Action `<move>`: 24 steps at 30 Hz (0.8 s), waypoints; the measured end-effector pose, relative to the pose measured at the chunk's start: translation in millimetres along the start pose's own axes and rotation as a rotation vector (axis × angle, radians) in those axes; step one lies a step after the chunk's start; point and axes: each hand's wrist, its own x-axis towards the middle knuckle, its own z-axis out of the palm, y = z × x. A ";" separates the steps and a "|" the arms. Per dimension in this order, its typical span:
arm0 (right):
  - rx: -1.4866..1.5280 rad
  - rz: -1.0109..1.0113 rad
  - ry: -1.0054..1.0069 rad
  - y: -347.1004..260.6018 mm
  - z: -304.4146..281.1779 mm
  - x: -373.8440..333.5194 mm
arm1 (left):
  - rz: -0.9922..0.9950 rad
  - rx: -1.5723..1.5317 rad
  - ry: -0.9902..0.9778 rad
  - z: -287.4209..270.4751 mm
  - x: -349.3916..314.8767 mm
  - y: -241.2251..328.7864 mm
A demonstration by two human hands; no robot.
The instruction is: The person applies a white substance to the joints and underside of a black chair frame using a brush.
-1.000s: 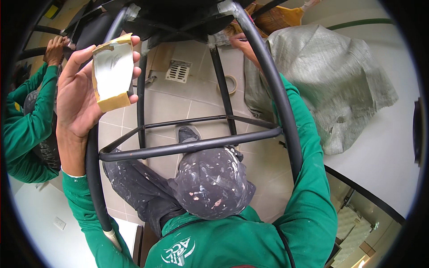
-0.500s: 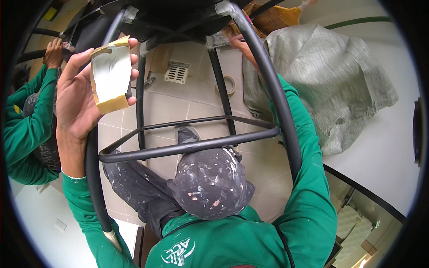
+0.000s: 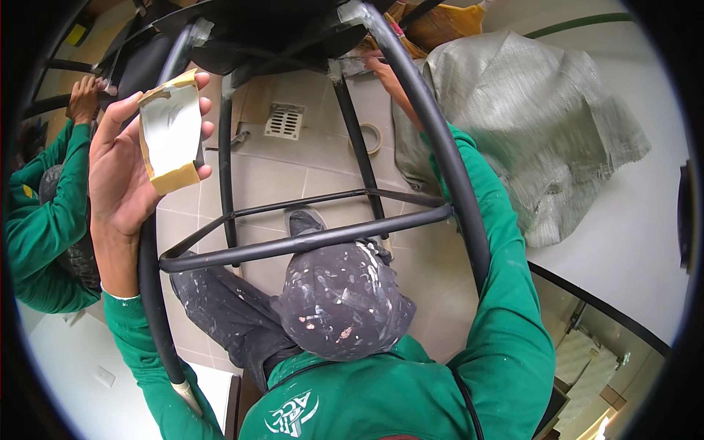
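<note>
My left hand (image 3: pixel 121 172) is closed around a small rectangular palette (image 3: pixel 171 132), white on its face with tan tape-like edges. A dark patch of paste shows near its top end. My right hand (image 3: pixel 383 70) reaches behind a black tubular leg of the upturned chair (image 3: pixel 308 243), up at the joint beside the seat. Its fingers are closed at a greyish flat piece (image 3: pixel 356 66), partly hidden by the leg, and I cannot make out its kind. Grey-white filler (image 3: pixel 352 12) covers several of the joints where legs meet the seat.
On the tiled floor are a drain grate (image 3: pixel 284 121) and a roll of tape (image 3: pixel 367 139). A grey woven sack (image 3: pixel 513 132) lies draped at the right. Further left, a co-worker in green sleeves (image 3: pixel 55 213) handles another black frame. A broom (image 3: pixel 444 28) is at the back.
The whole view has shifted slightly left. My right hand stays at the same joint with a small motion of the fingers. The left hand still holds the palette.
</note>
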 end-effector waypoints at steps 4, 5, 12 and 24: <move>-0.115 -0.130 0.063 2.5 3.6 1.9 | 0.000 0.002 0.005 0.6 3.3 -0.7; -0.097 -0.073 0.059 1.8 -2.8 3.4 | 0.002 0.003 0.013 2.0 3.8 -0.7; -0.126 -0.043 0.077 4.3 7.0 1.8 | 0.008 0.011 0.044 0.7 0.0 -1.1; -0.098 0.045 -0.119 3.5 -12.0 -6.1 | -0.002 0.003 0.005 -3.0 3.0 -0.8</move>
